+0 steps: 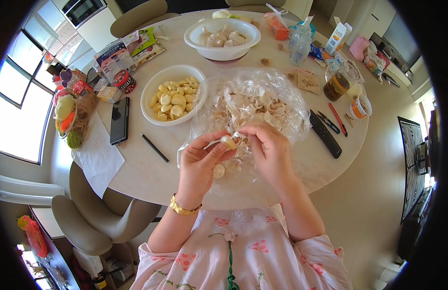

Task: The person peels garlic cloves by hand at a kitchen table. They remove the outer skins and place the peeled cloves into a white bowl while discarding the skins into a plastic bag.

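Observation:
Between the thumb and fingers of my left hand (205,152) is a partly peeled garlic clove (228,142). My right hand (269,145) pinches a bit of pale garlic skin (239,135) just beside it. Both hands are over the near side of a clear plastic bag (300,123) heaped with papery garlic skins (253,105). Another clove (219,171) lies on the table below my left fingers. To the left of the bag, a white bowl (146,108) holds many peeled cloves (176,99). Whole garlic bulbs (218,38) fill a white basin (222,52) farther back.
A black pen (154,147) and a phone (120,120) lie at left on the round table (151,177). At right are a remote control (325,134), a red utility knife (338,119), a glass jug (336,87) and a paper cup (360,107). Plastic bottles (300,43) stand behind.

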